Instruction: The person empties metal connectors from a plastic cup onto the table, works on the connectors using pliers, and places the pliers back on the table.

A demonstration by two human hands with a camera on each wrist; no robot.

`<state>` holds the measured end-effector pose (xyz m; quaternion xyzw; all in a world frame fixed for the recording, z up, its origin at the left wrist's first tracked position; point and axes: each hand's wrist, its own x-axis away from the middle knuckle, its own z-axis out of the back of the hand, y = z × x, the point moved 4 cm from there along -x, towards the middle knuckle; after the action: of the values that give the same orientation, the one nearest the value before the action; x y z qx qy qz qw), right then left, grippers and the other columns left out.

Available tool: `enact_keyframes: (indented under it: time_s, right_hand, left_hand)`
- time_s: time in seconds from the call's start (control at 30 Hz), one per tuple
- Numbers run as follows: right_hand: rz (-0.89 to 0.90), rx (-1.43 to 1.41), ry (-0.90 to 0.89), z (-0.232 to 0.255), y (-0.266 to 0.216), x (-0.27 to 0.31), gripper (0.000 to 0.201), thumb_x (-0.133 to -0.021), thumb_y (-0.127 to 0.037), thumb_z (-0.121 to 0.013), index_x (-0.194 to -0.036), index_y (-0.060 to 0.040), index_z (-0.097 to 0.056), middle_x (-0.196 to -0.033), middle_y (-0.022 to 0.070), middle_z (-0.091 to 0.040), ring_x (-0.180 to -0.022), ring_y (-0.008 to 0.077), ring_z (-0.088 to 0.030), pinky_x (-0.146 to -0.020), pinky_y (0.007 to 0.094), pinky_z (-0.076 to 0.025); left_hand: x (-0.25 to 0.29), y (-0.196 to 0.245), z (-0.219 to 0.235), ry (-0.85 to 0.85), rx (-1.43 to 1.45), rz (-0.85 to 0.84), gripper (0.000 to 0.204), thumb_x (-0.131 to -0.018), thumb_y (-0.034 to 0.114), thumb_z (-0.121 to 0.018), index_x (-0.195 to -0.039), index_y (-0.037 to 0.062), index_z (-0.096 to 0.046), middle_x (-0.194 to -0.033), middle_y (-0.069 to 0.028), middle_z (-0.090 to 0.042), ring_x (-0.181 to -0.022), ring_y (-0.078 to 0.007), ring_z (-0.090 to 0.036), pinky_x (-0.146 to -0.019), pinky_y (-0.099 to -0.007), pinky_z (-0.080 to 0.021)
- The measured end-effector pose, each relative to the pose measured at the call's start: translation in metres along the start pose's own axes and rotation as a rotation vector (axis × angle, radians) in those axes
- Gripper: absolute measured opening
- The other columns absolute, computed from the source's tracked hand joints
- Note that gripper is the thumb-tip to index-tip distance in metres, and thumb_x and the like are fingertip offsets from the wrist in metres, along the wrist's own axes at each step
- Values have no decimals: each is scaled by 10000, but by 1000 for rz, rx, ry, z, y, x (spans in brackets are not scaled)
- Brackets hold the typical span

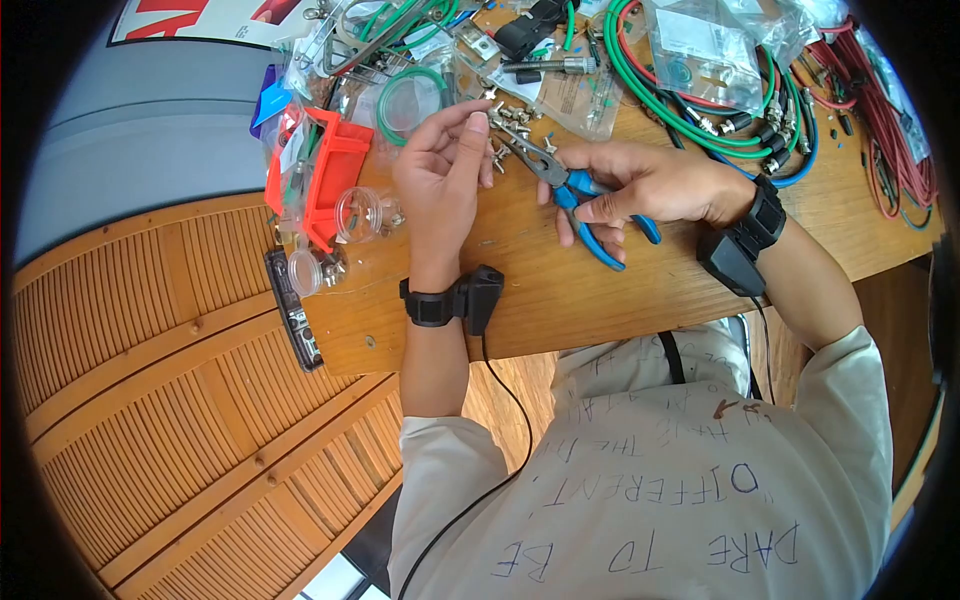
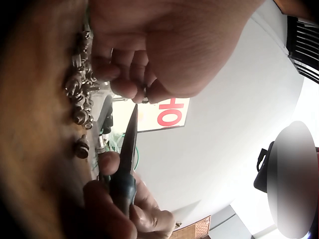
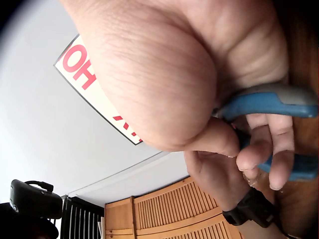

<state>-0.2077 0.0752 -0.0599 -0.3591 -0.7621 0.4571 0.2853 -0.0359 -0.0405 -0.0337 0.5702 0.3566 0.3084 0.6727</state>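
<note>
My left hand (image 1: 440, 185) pinches a small metal piece (image 2: 145, 95) between thumb and fingertip, palm turned up; most of the piece is hidden by the fingers. In my right hand (image 1: 665, 185) are long-nose pliers (image 1: 548, 168) with blue handles (image 3: 279, 104), gripped with the fingers around and between the handles. The tips of the pliers point at the left fingertips and stand close to the pinched piece. Just beyond both hands lies a pile of small metal connectors (image 2: 79, 117) on the wooden table (image 1: 440, 335).
Left of the hands stand a red bin (image 1: 335, 170) and clear round jars (image 1: 358, 215). Coiled green cable (image 1: 640, 90), plastic bags (image 1: 700, 50) and red cables (image 1: 870, 100) cover the table's back and right. A black strip (image 1: 293, 310) lies along the left edge.
</note>
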Motion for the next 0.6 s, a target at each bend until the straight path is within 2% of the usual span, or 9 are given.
enact_keyframes:
  time_s: [0.27, 0.33, 0.57, 0.6]
  right_hand:
    - [-26, -2, 17, -1, -1, 1, 299, -1049, 26, -514, -1347, -1, -507, -1102, 154, -726, -707, 172, -675, -677, 298, -570]
    - [-27, 5, 19, -1, -1, 1, 296, -1050, 26, -514, -1345, 0, -511, -1102, 152, -725, -707, 170, -671, -678, 297, -567]
    - [-47, 9, 20, -1, -1, 1, 294, -1051, 16, -523, -1344, -14, -520, -1045, 105, -695, -697, 135, -634, -663, 275, -528]
    - [-45, 20, 11, 0, 0, 1, 296, -1051, 13, -527, -1345, -19, -520, -1038, 98, -689, -695, 126, -623, -659, 265, -517]
  left_hand:
    - [0, -3, -3, -51, -6, 58, 270, -1075, 178, -661, -1239, -25, -727, -820, -13, -654, -650, -68, -556, -587, -219, -432]
    - [1, -4, -5, -71, 14, 74, 249, -1061, 143, -677, -1223, -41, -723, -867, -14, -673, -632, -49, -555, -547, -206, -427]
    - [0, -4, -5, -84, 6, 63, 240, -1067, 132, -664, -1218, -45, -726, -876, -12, -670, -633, -49, -556, -546, -207, -430]
    - [0, -4, -5, -88, -14, 68, 264, -1076, 161, -655, -1240, -35, -723, -833, -10, -660, -640, -57, -560, -566, -211, -430]
